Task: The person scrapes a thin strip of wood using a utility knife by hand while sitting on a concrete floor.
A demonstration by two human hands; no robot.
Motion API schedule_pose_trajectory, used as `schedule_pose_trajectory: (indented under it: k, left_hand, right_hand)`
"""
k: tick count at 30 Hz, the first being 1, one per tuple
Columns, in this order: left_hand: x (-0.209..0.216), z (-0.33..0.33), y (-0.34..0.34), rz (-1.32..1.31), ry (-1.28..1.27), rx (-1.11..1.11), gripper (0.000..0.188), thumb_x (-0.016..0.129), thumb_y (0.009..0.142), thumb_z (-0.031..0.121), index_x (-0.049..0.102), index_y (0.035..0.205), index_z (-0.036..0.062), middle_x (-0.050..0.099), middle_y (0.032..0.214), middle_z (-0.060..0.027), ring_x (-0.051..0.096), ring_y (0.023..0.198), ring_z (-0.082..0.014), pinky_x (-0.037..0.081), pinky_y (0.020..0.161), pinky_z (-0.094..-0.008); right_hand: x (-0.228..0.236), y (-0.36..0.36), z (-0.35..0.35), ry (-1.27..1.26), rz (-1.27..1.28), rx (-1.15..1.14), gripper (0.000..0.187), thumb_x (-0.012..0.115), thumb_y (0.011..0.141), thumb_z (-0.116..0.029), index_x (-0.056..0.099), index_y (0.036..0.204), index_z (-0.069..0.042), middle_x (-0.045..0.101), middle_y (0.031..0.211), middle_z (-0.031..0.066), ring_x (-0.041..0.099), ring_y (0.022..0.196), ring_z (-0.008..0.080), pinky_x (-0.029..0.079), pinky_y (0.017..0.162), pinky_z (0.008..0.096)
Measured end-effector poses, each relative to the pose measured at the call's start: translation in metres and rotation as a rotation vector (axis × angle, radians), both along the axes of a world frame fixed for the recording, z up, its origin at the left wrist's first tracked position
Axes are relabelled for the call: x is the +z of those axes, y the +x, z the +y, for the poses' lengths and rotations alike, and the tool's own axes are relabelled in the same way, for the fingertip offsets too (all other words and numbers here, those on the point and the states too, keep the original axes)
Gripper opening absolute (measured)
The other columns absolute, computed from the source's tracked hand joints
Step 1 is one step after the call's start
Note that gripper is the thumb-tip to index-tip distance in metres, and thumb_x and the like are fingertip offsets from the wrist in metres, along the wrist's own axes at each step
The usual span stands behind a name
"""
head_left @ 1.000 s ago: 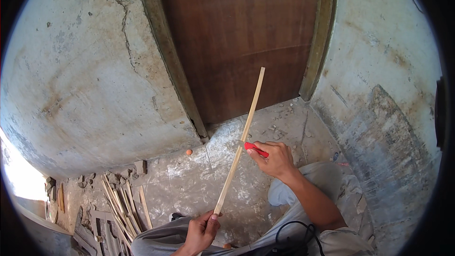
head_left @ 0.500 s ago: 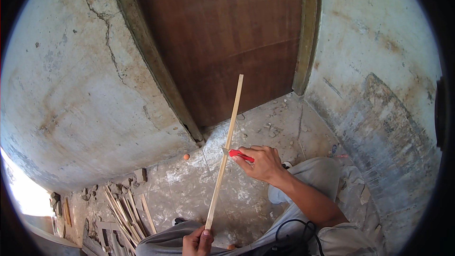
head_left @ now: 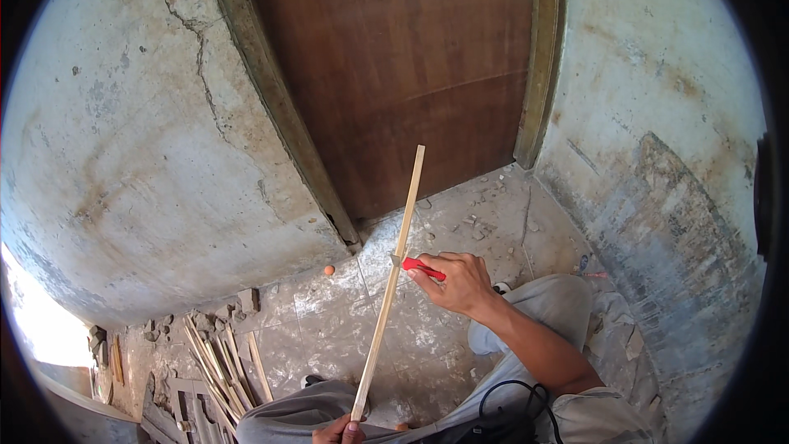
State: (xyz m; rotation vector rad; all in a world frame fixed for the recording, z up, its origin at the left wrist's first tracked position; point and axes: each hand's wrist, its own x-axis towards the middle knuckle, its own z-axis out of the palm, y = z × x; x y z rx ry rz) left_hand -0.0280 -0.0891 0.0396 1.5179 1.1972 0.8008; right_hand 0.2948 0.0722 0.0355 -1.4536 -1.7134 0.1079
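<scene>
Lower now, right hand [head_left: 462, 281] presses red knife [head_left: 423, 268] against wooden strip [head_left: 389, 282].

Stick [head_left: 393, 279]: pale yellowish wood
Knife handle [head_left: 424, 268]: bright red
Door [head_left: 394, 66]: dark reddish-brown
Wall [head_left: 123, 156]: mottled grey-white, cracked
Trousers [head_left: 542, 312]: light grey
Floor [head_left: 329, 321]: grey, white-smeared

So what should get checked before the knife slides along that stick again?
1. Left hand grips the near end of the thin wooden strip: ok.
2. Right hand holds the red-handled knife firmly: ok.
3. Blade touching the strip's edge: ok, it seems.
4. Left hand's fingers far from the blade: ok.
5. Blade pointing away from the knees: cannot tell.
6. Loose sticks on the floor away from the strip: ok.
</scene>
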Motion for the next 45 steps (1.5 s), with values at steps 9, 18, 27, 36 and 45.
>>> schedule_pose_trajectory:
  k: [9, 18, 27, 36, 45]
  left_hand:
    - [-0.098, -0.03, -0.043, 0.037, 0.097, 0.01, 0.03, 0.049, 0.106, 0.028, 0.065, 0.105, 0.0027, 0.042, 0.062, 0.0067, 0.035, 0.054, -0.0039, 0.029, 0.048, -0.0231]
    - [-0.01, -0.049, -0.03, 0.106, -0.114, 0.058, 0.033, 0.049, 0.106, 0.031, 0.065, 0.109, 0.0022, 0.041, 0.062, 0.0058, 0.034, 0.054, -0.0045, 0.028, 0.048, -0.0247]
    - [-0.016, -0.085, -0.038, 0.092, -0.318, 0.158, 0.034, 0.052, 0.104, 0.035, 0.06, 0.09, 0.0055, 0.04, 0.064, 0.0067, 0.034, 0.057, -0.0056, 0.027, 0.052, -0.0261]
    - [-0.034, -0.074, -0.043, -0.053, -0.32, 0.261, 0.028, 0.053, 0.105, 0.029, 0.062, 0.093, 0.0056, 0.044, 0.065, 0.0061, 0.037, 0.057, -0.0047, 0.03, 0.05, -0.0239]
    - [-0.026, 0.017, 0.01, -0.192, -0.086, 0.184, 0.027, 0.05, 0.106, 0.024, 0.063, 0.105, 0.001, 0.049, 0.062, 0.0, 0.043, 0.053, -0.0077, 0.035, 0.049, -0.0262]
  right_hand:
    - [-0.003, 0.006, 0.003, -0.008, -0.037, -0.006, 0.031, 0.07, 0.088, -0.033, 0.075, 0.099, -0.004, 0.072, 0.076, 0.0128, 0.07, 0.063, 0.0284, 0.054, 0.054, 0.0392]
    - [-0.01, 0.01, 0.007, -0.005, 0.002, -0.05, 0.03, 0.068, 0.09, -0.036, 0.076, 0.099, -0.008, 0.071, 0.072, 0.0137, 0.07, 0.062, 0.0295, 0.054, 0.055, 0.0405]
    - [-0.001, 0.042, 0.013, -0.143, 0.112, -0.274, 0.033, 0.064, 0.092, -0.041, 0.075, 0.098, -0.01, 0.068, 0.069, 0.0161, 0.068, 0.067, 0.0355, 0.052, 0.062, 0.0454]
    - [0.002, 0.04, 0.013, -0.167, 0.177, -0.361, 0.032, 0.066, 0.091, -0.039, 0.074, 0.1, -0.009, 0.07, 0.074, 0.0159, 0.068, 0.069, 0.0356, 0.052, 0.064, 0.0435]
    - [-0.011, -0.036, -0.024, -0.131, 0.298, 0.205, 0.032, 0.071, 0.091, -0.033, 0.074, 0.105, -0.004, 0.072, 0.081, 0.0153, 0.07, 0.068, 0.0235, 0.054, 0.062, 0.0346]
